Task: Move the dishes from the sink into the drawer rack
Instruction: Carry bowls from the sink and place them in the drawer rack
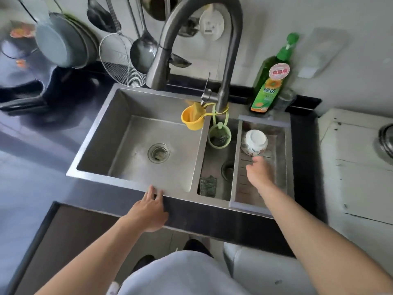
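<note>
A white upturned ceramic bowl (254,145) sat at the back of the slotted steel drain tray (282,167) over the sink's right side; the large steel basin (127,143) lay left, the green detergent bottle (271,81) behind.

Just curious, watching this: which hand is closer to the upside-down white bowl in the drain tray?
The right hand: it reaches just short of the upside-down white bowl. The left hand rests on the sink's front edge, far to the left.
</note>
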Available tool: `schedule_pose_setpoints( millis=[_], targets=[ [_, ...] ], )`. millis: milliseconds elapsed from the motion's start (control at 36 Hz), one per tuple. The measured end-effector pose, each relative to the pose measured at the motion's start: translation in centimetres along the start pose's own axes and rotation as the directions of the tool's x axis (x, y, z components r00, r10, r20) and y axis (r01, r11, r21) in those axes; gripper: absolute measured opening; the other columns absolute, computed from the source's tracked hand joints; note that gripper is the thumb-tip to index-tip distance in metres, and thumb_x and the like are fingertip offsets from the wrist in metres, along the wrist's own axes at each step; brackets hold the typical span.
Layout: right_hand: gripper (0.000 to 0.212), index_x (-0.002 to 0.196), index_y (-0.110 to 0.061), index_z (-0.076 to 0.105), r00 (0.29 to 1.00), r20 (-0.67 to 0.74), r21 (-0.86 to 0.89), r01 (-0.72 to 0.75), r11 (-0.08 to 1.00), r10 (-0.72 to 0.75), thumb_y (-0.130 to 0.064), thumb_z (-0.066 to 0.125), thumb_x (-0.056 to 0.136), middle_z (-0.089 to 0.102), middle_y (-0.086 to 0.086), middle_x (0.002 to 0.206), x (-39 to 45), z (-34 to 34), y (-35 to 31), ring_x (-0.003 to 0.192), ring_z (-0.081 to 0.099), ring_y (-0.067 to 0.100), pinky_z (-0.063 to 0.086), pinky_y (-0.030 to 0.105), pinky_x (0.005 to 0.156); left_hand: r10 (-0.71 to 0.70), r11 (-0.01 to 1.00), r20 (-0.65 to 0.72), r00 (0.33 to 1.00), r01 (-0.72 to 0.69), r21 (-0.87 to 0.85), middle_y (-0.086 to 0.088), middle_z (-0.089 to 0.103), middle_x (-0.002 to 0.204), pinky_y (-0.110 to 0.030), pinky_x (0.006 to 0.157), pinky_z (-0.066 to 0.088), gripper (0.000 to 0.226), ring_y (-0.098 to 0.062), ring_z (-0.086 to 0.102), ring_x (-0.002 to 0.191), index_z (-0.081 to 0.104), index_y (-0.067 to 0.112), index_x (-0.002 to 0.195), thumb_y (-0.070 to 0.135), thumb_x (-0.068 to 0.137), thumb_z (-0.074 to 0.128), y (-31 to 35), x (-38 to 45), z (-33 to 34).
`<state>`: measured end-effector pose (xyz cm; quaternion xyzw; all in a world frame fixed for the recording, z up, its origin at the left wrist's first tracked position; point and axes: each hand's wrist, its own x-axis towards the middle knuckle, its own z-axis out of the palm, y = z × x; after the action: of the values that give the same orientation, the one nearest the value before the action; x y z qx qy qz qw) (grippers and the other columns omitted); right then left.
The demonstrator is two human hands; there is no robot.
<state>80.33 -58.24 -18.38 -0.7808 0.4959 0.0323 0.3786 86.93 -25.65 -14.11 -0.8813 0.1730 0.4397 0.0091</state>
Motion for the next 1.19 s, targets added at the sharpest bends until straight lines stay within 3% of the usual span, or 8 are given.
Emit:
schedule_pose_setpoints(
  millis=[83,250,389,611,806,917,1028,1194],
  targets=[
    [0.056,0.145,-0.014,0.041,0.996,-0.039,-0.201,0.074,0.977,-0.084,-0.019,0.062,0.094,0.046,0.016,0.139,4.4,-0.5,-1.2,0.124,0.051,0.037,0.047,0.040,0.092,-0.020,0.999,0.085,0.996,0.022,-0.026,-0.011,-0.022,0.166,-0.042,0.117,0.033,0.079,-0.030,0.017,0.153,0.008,0.009,0.161,0.041,0.097,0.042,0.1,0.6,0.6],
    [0.101,0.162,-0.026,0.003,0.996,0.017,-0.437,0.081,0.896,-0.082,-0.040,0.072,0.089,0.005,0.012,0.167,10.6,-0.2,-1.8,0.151,0.014,0.040,0.032,0.050,0.118,-0.072,0.997,0.065,0.995,0.072,0.002,-0.008,-0.021,0.168,-0.038,0.114,0.037,0.075,-0.025,0.022,0.154,0.010,0.014,0.163,0.042,0.101,0.041,0.8,1.5,0.5],
    [0.102,0.162,-0.028,0.003,0.999,0.021,-0.342,0.036,0.939,-0.030,-0.020,0.074,0.090,0.013,0.017,0.162,11.5,0.5,-2.4,0.145,0.025,0.040,0.038,0.045,0.110,-0.092,0.995,0.067,0.993,0.089,0.043,-0.013,-0.016,0.168,-0.038,0.114,0.038,0.072,-0.026,0.023,0.153,0.014,0.011,0.162,0.040,0.102,0.040,1.7,1.3,0.1],
    [0.100,0.153,-0.034,0.017,0.996,-0.042,-0.318,0.062,0.946,-0.080,-0.024,0.083,0.079,0.022,0.014,0.155,12.6,1.2,-1.8,0.138,0.034,0.039,0.044,0.050,0.106,-0.089,0.996,0.084,0.992,0.088,0.022,-0.011,-0.025,0.167,-0.037,0.120,0.031,0.077,-0.025,0.008,0.157,0.005,0.011,0.163,0.041,0.102,0.043,1.4,1.5,0.6],
    [0.109,0.150,-0.040,0.017,0.989,-0.144,0.096,-0.003,0.995,0.017,-0.043,0.088,0.067,0.039,0.004,0.150,6.8,-2.2,-0.9,0.131,0.049,0.032,0.049,0.055,0.103,-0.041,0.997,0.038,0.998,0.043,-0.067,-0.002,-0.022,0.168,-0.035,0.118,0.030,0.073,-0.021,0.014,0.156,0.011,0.018,0.164,0.037,0.101,0.045,0.0,1.1,1.2],
    [0.080,0.147,-0.026,0.037,0.985,0.156,0.632,-0.151,0.760,0.066,-0.037,0.083,0.082,0.060,0.004,0.137,-2.8,-3.7,-2.1,0.117,0.064,0.026,0.056,0.047,0.097,0.013,0.983,-0.142,0.990,-0.039,-0.179,-0.005,0.014,0.170,-0.035,0.121,0.026,0.063,-0.022,0.023,0.153,0.028,0.019,0.160,0.033,0.102,0.048,-0.2,-0.8,2.0],
    [0.048,0.130,-0.021,0.060,0.817,0.558,0.785,-0.463,0.411,-0.145,-0.045,0.067,0.088,0.065,0.014,0.132,-14.2,-2.6,-1.7,0.121,0.063,0.035,0.050,0.050,0.104,0.062,0.841,-0.367,0.928,-0.247,-0.482,0.004,0.038,0.160,-0.033,0.121,0.031,0.061,-0.012,0.040,0.143,0.038,0.025,0.156,0.036,0.100,0.059,-2.0,-5.9,4.5],
    [0.053,0.132,-0.017,0.063,0.555,0.784,0.613,-0.623,0.486,-0.278,-0.051,0.058,0.091,0.064,0.025,0.133,-28.3,4.0,-0.6,0.121,0.058,0.051,0.046,0.052,0.101,0.219,0.617,-0.460,0.861,-0.487,-0.618,0.027,0.014,0.163,-0.037,0.125,0.025,0.108,0.007,0.017,0.149,0.009,0.050,0.158,0.073,0.072,0.069,-7.7,-16.2,10.3]
  ],
)
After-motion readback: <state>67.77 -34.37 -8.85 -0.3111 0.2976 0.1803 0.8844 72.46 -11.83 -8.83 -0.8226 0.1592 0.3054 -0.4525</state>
